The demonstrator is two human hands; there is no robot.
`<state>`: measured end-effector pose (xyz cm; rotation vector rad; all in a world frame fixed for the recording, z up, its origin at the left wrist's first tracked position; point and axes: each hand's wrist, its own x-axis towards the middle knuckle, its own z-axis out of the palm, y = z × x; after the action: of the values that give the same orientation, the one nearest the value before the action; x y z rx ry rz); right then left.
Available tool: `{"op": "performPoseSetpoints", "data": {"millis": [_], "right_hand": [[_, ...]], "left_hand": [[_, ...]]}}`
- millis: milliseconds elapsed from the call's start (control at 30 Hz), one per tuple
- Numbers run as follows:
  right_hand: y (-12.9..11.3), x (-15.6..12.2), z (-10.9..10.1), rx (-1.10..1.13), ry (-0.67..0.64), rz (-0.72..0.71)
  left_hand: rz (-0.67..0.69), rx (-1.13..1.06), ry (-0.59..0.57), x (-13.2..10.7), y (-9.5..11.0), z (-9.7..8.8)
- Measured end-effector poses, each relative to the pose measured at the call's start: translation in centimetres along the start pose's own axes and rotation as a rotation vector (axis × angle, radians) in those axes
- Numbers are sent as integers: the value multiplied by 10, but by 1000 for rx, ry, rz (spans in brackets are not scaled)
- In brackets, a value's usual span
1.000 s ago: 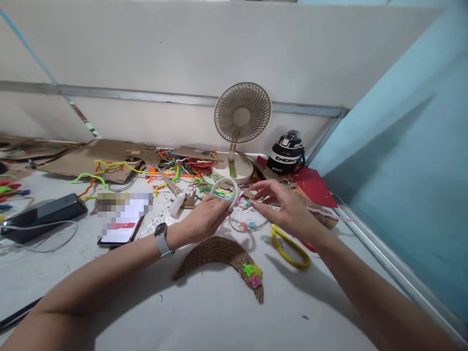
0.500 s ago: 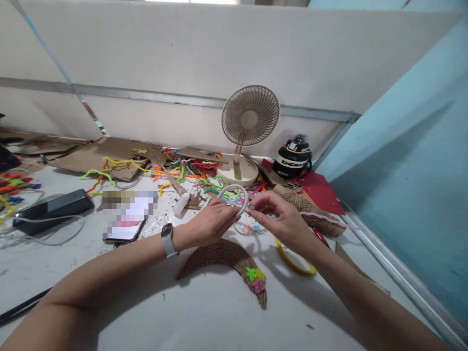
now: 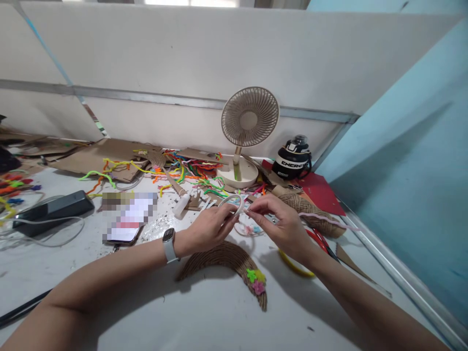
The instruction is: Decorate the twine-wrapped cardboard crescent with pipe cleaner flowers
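My left hand (image 3: 210,226) grips a narrow white tape roll (image 3: 239,204), held tilted above the table. The fingers of my right hand (image 3: 280,222) are pinched at the roll's right edge; any loose tape end between them is too small to make out. Below the hands lies a crescent (image 3: 219,253) covered in brown twine. Green, yellow and pink flowers (image 3: 258,280) sit near its right tip. A yellow ring (image 3: 294,265) lies on the table under my right forearm, partly hidden by it.
A fan (image 3: 250,119) and a black bottle (image 3: 291,160) stand at the back. Colourful pipe cleaners (image 3: 179,165) and cardboard (image 3: 104,156) are heaped behind. A twine spool (image 3: 310,209) and red-handled scissors (image 3: 321,241) lie right; a phone (image 3: 127,219) and black box (image 3: 54,209) lie left.
The white tape roll has tilted and sits slightly lower, showing a narrower ring. My right hand has shifted a little left, with its fingertips still by the roll's edge.
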<state>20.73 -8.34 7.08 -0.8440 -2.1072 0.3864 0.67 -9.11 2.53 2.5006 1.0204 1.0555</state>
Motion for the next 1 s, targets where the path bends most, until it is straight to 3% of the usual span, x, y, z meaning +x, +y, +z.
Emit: {"op": "performPoseSetpoints", "data": {"millis": [233,467,633,1000], "right_hand": [[-1,-2,0,-25,38,-55],[-4,-2,-1,-56,61,-49],[-3,-2,0,-59,69,-60],[-5,-2,2,-75,88,-66]], "left_hand": [[-8,-158,107,-2,0,6],[66,-17,158,-4,-5,10],[151,55,311,-1,-4,9],[142,130,283,1,-2,1]]}}
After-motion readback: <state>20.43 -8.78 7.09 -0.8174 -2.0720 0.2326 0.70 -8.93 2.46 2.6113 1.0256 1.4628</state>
